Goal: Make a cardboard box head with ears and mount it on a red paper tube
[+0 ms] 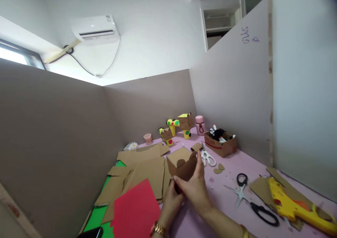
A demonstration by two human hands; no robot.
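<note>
Both of my hands are on a brown folded cardboard piece [184, 167] with rounded bumps along its top edge, low in the middle of the head view. My left hand [173, 196] is closed at its near lower corner, fingers partly hidden. My right hand [196, 187] grips its right side, fingers up along the edge and thumb reaching toward my left hand. White-handled scissors [207, 158] and small cardboard ovals [219, 168] lie to the right of it. Flat cardboard sheets [147, 174] and red paper [137, 210] lie to the left.
Yellow spotted cardboard figures [172, 123], a pink bottle [200, 125], a paper cup [147, 138] and a box of markers [222, 145] stand at the back. Black-handled scissors [241, 192] and a yellow glue gun [286, 204] lie at right. Partitions [231, 90] surround the table.
</note>
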